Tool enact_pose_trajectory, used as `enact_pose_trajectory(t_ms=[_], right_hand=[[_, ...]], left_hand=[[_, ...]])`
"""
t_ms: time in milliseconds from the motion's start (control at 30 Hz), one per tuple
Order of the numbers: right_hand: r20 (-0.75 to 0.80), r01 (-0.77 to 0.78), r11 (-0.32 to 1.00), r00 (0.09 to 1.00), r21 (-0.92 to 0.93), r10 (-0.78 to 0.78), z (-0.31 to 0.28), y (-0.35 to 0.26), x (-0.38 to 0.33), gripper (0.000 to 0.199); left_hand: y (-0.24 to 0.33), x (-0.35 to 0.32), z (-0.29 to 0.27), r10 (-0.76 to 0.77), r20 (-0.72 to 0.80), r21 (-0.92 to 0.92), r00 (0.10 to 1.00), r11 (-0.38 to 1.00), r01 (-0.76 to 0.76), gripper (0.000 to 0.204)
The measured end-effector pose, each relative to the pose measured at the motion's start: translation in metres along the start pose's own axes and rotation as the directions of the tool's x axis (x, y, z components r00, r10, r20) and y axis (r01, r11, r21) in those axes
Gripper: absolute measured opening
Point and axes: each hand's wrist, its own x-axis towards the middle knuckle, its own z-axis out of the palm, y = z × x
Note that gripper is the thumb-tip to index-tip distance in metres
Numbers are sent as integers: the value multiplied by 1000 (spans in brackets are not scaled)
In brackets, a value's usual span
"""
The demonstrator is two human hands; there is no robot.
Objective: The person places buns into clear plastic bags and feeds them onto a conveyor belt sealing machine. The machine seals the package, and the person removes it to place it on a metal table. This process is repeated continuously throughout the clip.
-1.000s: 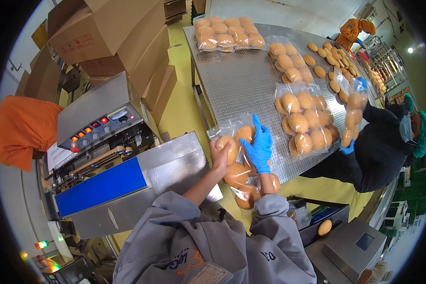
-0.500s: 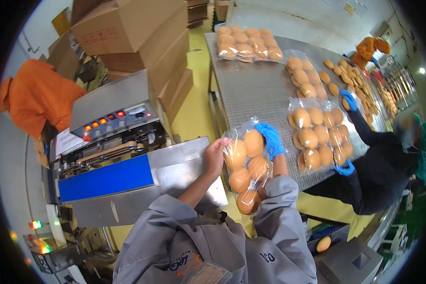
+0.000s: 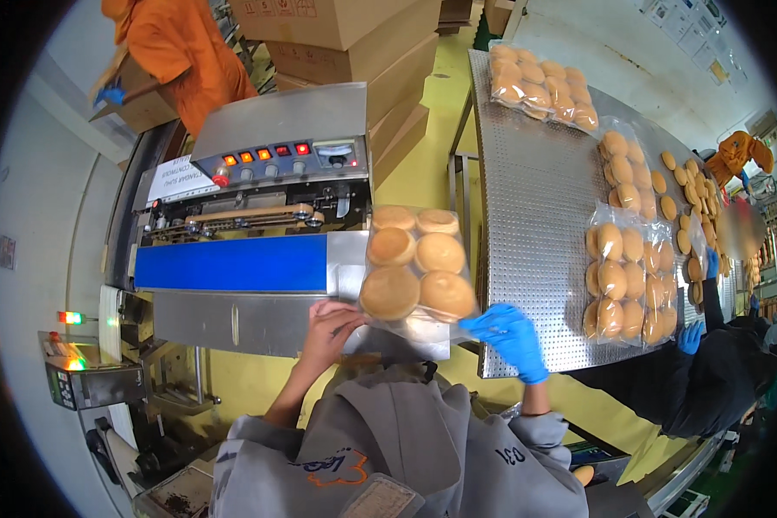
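A clear plastic bag of round golden buns (image 3: 416, 263) hangs between my hands in front of me, with several buns in two columns. My bare left hand (image 3: 333, 328) pinches its near left corner. My right hand (image 3: 511, 338), in a blue glove, grips the near right corner. The bag's far part lies over the bare metal end of the sealing machine (image 3: 285, 129), beside its blue conveyor belt (image 3: 233, 263). Lit red and orange displays show on the machine's front panel.
On the right, a perforated metal table (image 3: 535, 198) carries bagged buns (image 3: 613, 281), more bags (image 3: 540, 86) and loose buns (image 3: 695, 186). A co-worker in dark clothing (image 3: 699, 371) stands at its right side. Cardboard boxes (image 3: 345, 52) are stacked behind the machine; a person in orange (image 3: 181, 56) is far left.
The bag has swung from upright near the table to a flatter position at the machine's end. Both my hands now hold its near corners. My view has turned left.
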Motion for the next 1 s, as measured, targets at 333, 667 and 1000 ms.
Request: enact_pose_trajectory(t_ms=[333, 667, 1000], right_hand=[[-36, -8, 761, 999, -649, -20, 144, 106, -82, 4], [-425, -15, 998, 905, -57, -11, 79, 14, -45, 16], [-427, 151, 680, 867, 717, 258, 50, -56, 129, 23]], left_hand=[[-106, -108, 85, 55, 29, 231, 998, 971, -60, 8], [-24, -54, 23, 29, -192, 49, 981, 999, -20, 11], [23, 96, -28, -438, -402, -746, 804, 666, -10, 24]])
